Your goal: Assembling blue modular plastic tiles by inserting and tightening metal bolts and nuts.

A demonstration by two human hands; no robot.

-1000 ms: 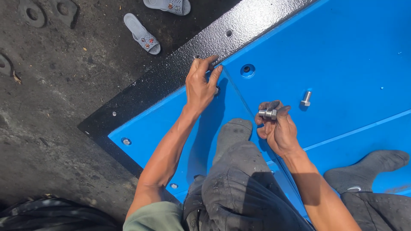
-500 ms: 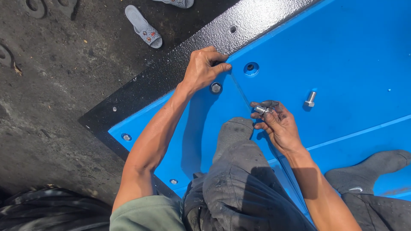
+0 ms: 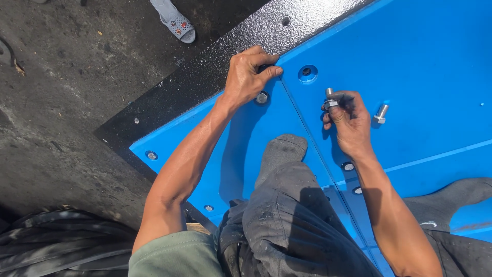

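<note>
Outdoor setting, hard sunlight, sharp shadows. Person sits on a big blue panel (image 3: 420, 61) laid flat on the ground, legs in dark grey trousers (image 3: 292, 220) stretched over it, grey sock (image 3: 281, 151) between the two arms, second sock (image 3: 451, 197) off to the right.

Left hand (image 3: 248, 72) rests at the top edge of the blue panel where it meets a black textured plate (image 3: 215, 77). Fingers (image 3: 256, 54) curled down, thumb pressed in toward them, closed narrow over something small at the seam; cannot tell what is under the tips. A seated bolt head (image 3: 262, 97) sits just below the thumb, touching the heel side of the hand.

Right hand (image 3: 348, 120) is lifted a bit above the panel, fingers pinched tight around a silver bolt (image 3: 330, 97), threaded end sticking up past the fingertips. An empty round hole (image 3: 307, 72) in the panel lies just above and left of those fingertips. A loose bolt (image 3: 380, 114) lies on the blue surface just right of the knuckles, apart from the hand.

A thin seam line (image 3: 302, 128) runs down the panel between the two hands. More bolt heads along the panel edge, one (image 3: 151, 155) far left of the left forearm, another (image 3: 348, 166) by the right wrist.

Beyond the black plate: dark grimy concrete ground (image 3: 66, 102), a grey sandal (image 3: 174, 20) well above the left fingers. Black folded material (image 3: 56, 241) bottom left.
</note>
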